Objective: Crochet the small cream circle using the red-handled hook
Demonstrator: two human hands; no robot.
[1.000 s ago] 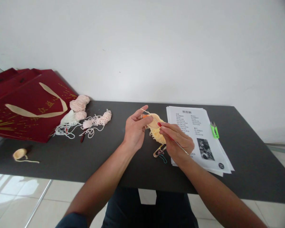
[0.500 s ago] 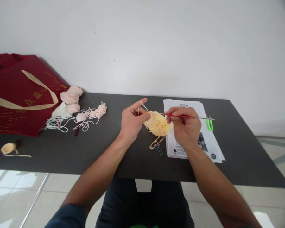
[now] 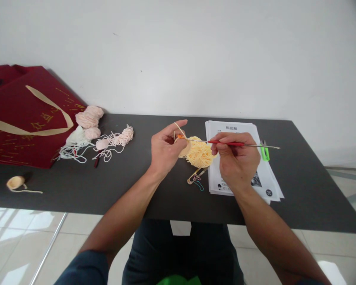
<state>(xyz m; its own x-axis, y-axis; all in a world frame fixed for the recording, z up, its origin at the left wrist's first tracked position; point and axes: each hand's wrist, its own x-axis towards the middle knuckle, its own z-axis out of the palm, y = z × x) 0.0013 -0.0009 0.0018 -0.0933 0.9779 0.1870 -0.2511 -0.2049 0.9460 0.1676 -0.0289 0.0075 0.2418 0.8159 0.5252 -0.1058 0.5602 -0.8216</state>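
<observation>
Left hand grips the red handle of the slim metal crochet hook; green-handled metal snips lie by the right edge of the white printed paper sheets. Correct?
Wrong hand. The head view shows the right hand gripping the red handle of the slim metal crochet hook; green-handled metal snips lie by the right edge of the white printed paper sheets.

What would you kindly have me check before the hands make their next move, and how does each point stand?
1. Crochet hook gripped in the right hand: ok.
2. Crocheted piece pinched in the left hand: ok.
3. Yarn strand running over the left hand's raised finger: ok.
4. Crochet hook's working end caught on the yarn: cannot tell; too small.
5. Printed sheets fully uncovered: not ok; the right hand hides part of them.
6. Green thread snips in view: ok, at the sheets' right edge.
</observation>
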